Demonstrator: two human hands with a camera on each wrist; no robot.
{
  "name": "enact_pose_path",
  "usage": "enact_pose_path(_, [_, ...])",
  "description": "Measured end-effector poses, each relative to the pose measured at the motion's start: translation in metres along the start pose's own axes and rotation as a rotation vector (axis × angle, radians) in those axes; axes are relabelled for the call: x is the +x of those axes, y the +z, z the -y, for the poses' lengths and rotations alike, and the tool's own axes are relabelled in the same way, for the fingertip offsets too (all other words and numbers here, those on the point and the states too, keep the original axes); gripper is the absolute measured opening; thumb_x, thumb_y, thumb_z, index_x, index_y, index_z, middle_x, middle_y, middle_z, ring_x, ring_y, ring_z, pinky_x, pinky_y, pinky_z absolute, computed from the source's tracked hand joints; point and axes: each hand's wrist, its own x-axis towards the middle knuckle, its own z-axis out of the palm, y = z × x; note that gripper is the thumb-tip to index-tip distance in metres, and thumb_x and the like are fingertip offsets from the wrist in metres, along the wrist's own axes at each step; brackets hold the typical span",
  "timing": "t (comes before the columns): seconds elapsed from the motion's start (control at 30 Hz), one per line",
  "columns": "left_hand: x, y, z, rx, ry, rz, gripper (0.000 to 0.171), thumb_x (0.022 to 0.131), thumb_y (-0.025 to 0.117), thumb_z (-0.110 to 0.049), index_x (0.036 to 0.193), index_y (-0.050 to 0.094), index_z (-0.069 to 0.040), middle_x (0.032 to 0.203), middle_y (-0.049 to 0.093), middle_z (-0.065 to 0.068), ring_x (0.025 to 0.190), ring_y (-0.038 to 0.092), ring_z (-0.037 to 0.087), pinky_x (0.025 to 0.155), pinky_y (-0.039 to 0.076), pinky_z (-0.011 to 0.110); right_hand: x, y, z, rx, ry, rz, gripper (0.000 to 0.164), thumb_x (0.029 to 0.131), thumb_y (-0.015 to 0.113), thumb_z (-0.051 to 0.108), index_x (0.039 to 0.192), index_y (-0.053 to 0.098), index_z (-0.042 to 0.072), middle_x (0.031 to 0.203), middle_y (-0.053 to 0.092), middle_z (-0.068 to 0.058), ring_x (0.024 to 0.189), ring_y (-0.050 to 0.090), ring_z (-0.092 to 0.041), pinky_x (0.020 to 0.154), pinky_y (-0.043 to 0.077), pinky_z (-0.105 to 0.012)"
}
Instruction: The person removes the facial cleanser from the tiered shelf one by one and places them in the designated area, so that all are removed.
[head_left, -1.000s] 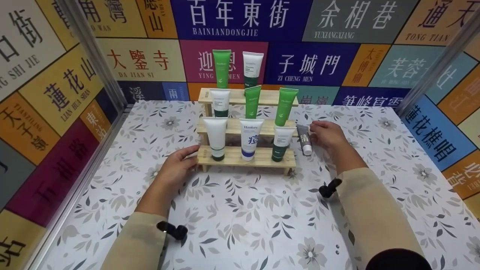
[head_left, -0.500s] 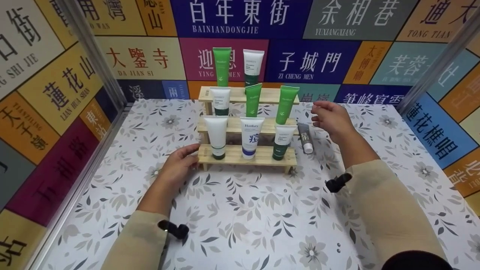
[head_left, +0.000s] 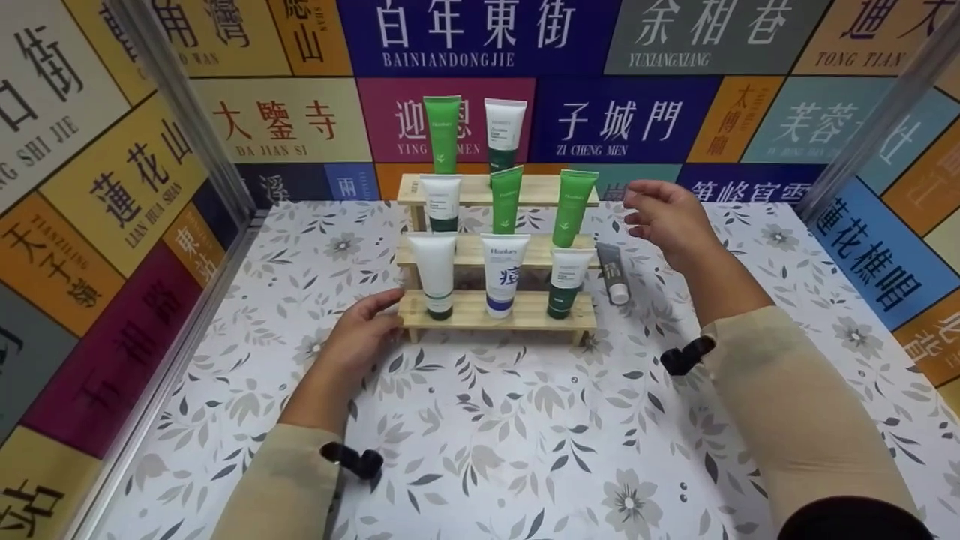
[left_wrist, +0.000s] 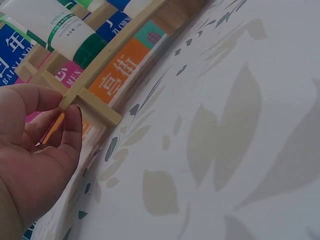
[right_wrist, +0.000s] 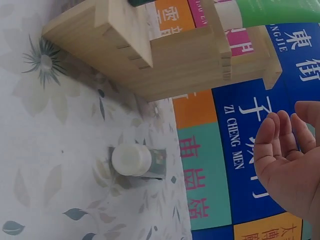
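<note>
A three-step wooden display stand [head_left: 534, 321] holds upright tubes. My left hand [head_left: 358, 334] pinches the left end of its lowest step; the left wrist view shows thumb and fingers at the plank [left_wrist: 116, 47]. To the right of the top step, my right hand [head_left: 667, 219] is raised, fingers loosely bent and holding nothing. Below it, a small grey tube [head_left: 615, 271] lies on the table beside the stand, its white cap [right_wrist: 131, 160] towards the right wrist camera. Nearest on the stand are a green tube [head_left: 575, 208] and a white-and-dark-green tube [head_left: 568, 283].
On the front step also stand a plain white tube [head_left: 433, 274] and a white-and-blue tube [head_left: 504, 274]. The top step bears a green tube [head_left: 441, 133] and a white one [head_left: 505, 129]. Printed sign panels [head_left: 615, 124] wall the floral-covered table [head_left: 480, 450].
My right hand has left the grey tube and risen away towards the back, up beside the top step. The left hand keeps its place at the stand's lowest step.
</note>
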Motion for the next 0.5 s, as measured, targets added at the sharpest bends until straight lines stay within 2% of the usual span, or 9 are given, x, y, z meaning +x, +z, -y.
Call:
enact_pose_path(0.2, [0.002, 0.001, 0.001, -0.007, -0.002, 0.008, 0.053, 0.099, 0.065, -0.007, 0.150, 0.060, -0.020, 0.152, 0.061, 0.001, 0.133, 0.063, 0.018, 0.110, 0.051, 0.032, -0.002, 0.001, 0.022, 0.049, -0.061, -0.010, 0.034, 0.104, 0.071, 0.028, 0.136, 0.066, 0.018, 0.119, 0.065, -0.001, 0.098, 0.067, -0.018, 0.079, 0.058, -0.027])
enact_pose_path(0.33, [0.003, -0.001, 0.002, -0.015, 0.018, 0.007, 0.054, 0.098, 0.065, -0.005, 0.151, 0.060, -0.017, 0.152, 0.062, 0.004, 0.127, 0.065, 0.017, 0.103, 0.054, 0.028, -0.002, 0.008, 0.037, 0.125, -0.101, 0.016, 0.031, 0.103, 0.072, 0.024, 0.132, 0.068, 0.015, 0.113, 0.064, -0.001, 0.098, 0.067, -0.020, 0.078, 0.058, -0.026])
enact_pose_path(0.5, [0.003, -0.002, 0.002, -0.015, 0.042, 0.015, 0.056, 0.098, 0.065, -0.003, 0.152, 0.058, -0.014, 0.153, 0.061, 0.008, 0.119, 0.066, 0.016, 0.095, 0.055, 0.024, -0.003, 0.019, 0.052, 0.187, -0.147, 0.046, 0.030, 0.101, 0.075, 0.020, 0.130, 0.069, 0.013, 0.114, 0.066, -0.002, 0.096, 0.067, -0.020, 0.077, 0.058, -0.025])
